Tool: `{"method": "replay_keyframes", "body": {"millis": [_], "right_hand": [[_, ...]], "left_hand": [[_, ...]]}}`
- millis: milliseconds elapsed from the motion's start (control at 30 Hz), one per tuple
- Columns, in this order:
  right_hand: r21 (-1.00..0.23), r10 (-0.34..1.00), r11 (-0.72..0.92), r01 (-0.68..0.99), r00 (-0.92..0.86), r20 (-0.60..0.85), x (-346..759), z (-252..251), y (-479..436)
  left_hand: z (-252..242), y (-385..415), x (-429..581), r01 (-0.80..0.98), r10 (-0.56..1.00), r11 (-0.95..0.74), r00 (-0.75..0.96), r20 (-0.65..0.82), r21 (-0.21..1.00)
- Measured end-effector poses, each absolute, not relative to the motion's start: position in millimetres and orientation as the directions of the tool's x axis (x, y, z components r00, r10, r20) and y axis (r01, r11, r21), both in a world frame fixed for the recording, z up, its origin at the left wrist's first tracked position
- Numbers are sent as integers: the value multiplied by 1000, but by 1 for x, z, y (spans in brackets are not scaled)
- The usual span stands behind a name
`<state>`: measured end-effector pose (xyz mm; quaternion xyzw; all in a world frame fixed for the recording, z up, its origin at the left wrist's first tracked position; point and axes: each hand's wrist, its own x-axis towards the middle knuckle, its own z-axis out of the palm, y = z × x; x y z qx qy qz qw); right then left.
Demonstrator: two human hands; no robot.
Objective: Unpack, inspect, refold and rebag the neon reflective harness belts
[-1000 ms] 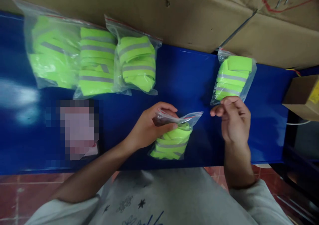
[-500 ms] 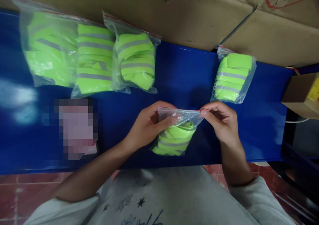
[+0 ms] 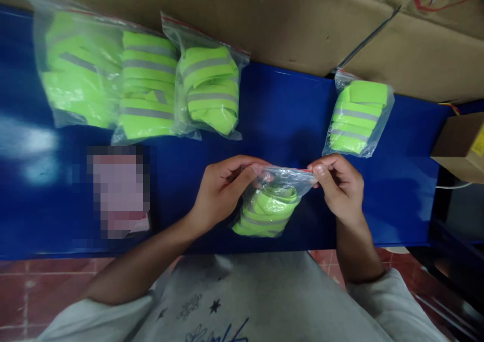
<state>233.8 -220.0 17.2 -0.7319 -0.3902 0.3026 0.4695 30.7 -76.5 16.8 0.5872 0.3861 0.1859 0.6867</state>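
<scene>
A clear zip-lock bag (image 3: 268,208) with a red-lined top hangs between my hands near the front edge of the blue table (image 3: 280,115). Inside it lies a rolled neon-yellow strap with grey reflective stripes. My left hand (image 3: 227,190) pinches the bag's top edge at its left part, thumb in front and some fingertips showing through the plastic. At the right top corner, my right hand (image 3: 338,185) grips the bag between thumb and fingers. Just beyond that hand, a similar filled bag (image 3: 357,115) rests on the table.
Several filled bags (image 3: 147,90) of neon straps overlap at the back left. A blurred-out pinkish item (image 3: 119,190) lies at the left. Brown cardboard (image 3: 287,24) borders the table's back, and an open cardboard box (image 3: 456,140) stands at the right.
My left thumb has moved up and left to the bag's top edge. My right hand has shifted slightly right, and the bag's top now looks more taut.
</scene>
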Motion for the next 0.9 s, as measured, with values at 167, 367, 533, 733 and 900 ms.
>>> {"method": "replay_keyframes", "body": {"millis": [167, 367, 533, 733, 900], "right_hand": [[-887, 916, -200, 416, 402, -18, 235, 19, -220], [-881, 926, -248, 402, 366, -93, 235, 18, -215], [-947, 902, -266, 181, 393, -179, 239, 15, -214], [-930, 889, -338, 141, 371, -267, 244, 16, -214], [-942, 891, -318, 112, 376, -256, 244, 16, -212]], "left_hand": [[16, -77, 31, 215, 708, 230, 632, -315, 949], [14, -75, 33, 206, 654, 311, 661, -366, 928], [9, -71, 32, 187, 598, 437, 670, -440, 880], [10, -68, 30, 239, 690, 244, 638, -342, 940], [11, -67, 29, 230, 684, 212, 659, -312, 950]]}}
